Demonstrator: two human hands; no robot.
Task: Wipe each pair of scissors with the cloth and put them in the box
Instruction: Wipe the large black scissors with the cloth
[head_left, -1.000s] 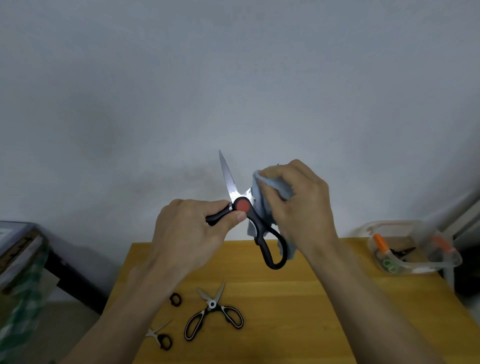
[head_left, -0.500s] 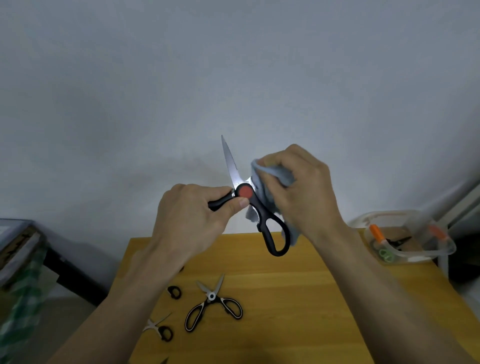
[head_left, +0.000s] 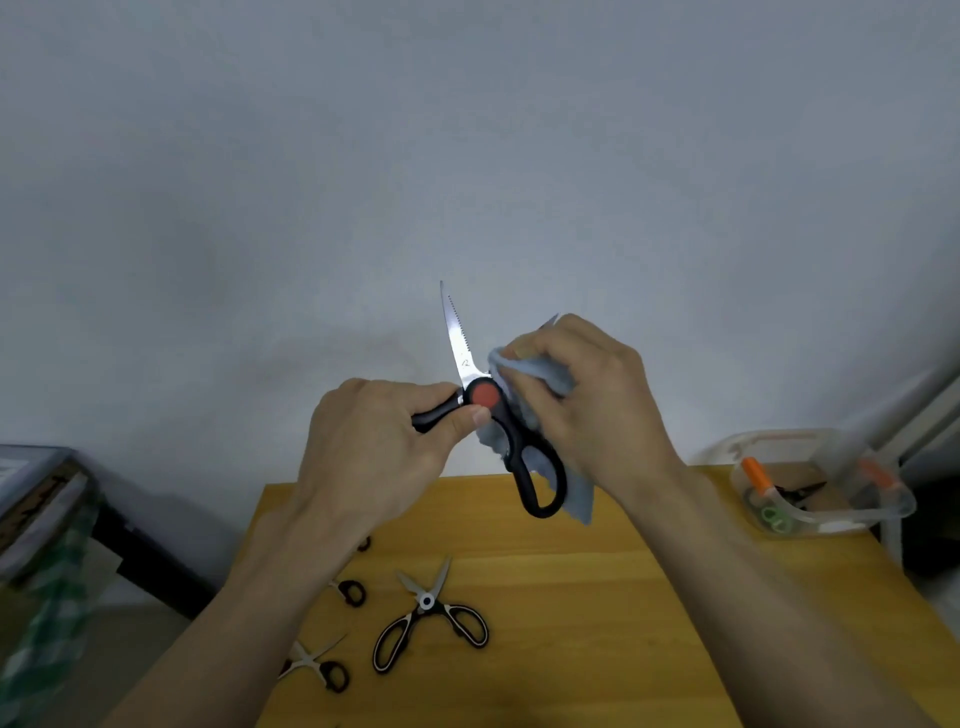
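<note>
Black-handled kitchen scissors held open above the wooden tabletop, one blade wrapped in a blue cloth.

Left hand grips one handle, its thumb lying just below the red pivot disc; the serrated blade points upward, bare. Right hand pinches the cloth around the other blade, whose tip shows just above the fingers, and the cloth's loose end hangs behind the free handle loop. On the tabletop below lie a black-and-white pair of scissors, opened, and smaller black-handled pairs near the left forearm. Well apart at the right edge stands the clear plastic box, already containing orange-handled and green-handled scissors.
</note>
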